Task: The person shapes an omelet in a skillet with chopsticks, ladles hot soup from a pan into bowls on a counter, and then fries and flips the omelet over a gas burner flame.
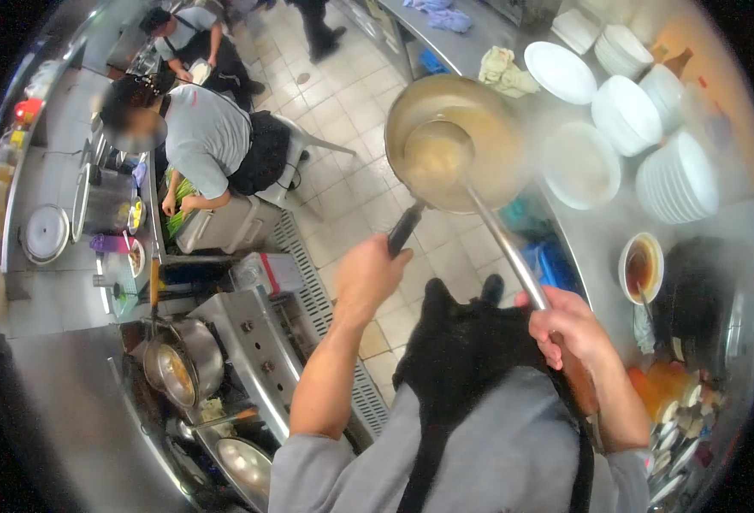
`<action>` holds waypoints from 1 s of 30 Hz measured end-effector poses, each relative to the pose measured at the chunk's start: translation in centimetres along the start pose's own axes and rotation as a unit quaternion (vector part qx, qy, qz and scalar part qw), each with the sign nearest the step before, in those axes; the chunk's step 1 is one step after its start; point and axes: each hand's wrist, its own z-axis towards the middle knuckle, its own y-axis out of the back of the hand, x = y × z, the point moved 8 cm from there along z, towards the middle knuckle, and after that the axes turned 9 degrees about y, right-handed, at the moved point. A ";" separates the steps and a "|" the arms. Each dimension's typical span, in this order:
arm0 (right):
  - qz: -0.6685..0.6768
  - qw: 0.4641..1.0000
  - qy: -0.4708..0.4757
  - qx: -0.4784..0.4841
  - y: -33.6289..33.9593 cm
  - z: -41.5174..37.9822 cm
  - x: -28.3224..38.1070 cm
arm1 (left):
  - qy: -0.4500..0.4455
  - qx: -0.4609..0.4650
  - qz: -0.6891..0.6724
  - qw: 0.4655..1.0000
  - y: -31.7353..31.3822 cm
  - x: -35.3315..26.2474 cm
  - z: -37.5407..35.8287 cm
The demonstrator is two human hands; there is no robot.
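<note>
Left hand gripping the black handle of a round, deep metal pan. Right hand closed around the shaft of a long-handled metal ladle. Pan's out ahead of both hands, over the floor, cloudy yellowish liquid in it. Ladle bowl shows within the pan's rim, liquid in it too; can't tell if metal touches metal.

I'd call the step scooping or steadying liquid in the pan, mid-handling. Steam drifts off its right side toward a wide, shallow white dish on the stainless surface, ahead of my right hand. White bowl of red-brown sauce sits right of that hand.

Next move, my read: needs a level pan, firm left wrist, ladle lifted slowly clear of the rim. Spill risk is real.
</note>
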 end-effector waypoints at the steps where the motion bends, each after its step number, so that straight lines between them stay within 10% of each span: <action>1: 0.006 1.000 -0.004 0.003 -0.1 -0.2 0.1 | 0.000 0.004 -0.005 1.000 -0.1 0.2 0.1; 22: 0.178 0.972 0.111 -0.103 8.5 -8.7 0.0 | 0.006 0.044 -0.036 0.998 -1.3 -0.3 1.1; 30: 0.029 0.955 0.166 -0.245 13.8 -9.0 -0.5 | -0.009 0.027 0.001 1.000 -0.8 -3.2 1.0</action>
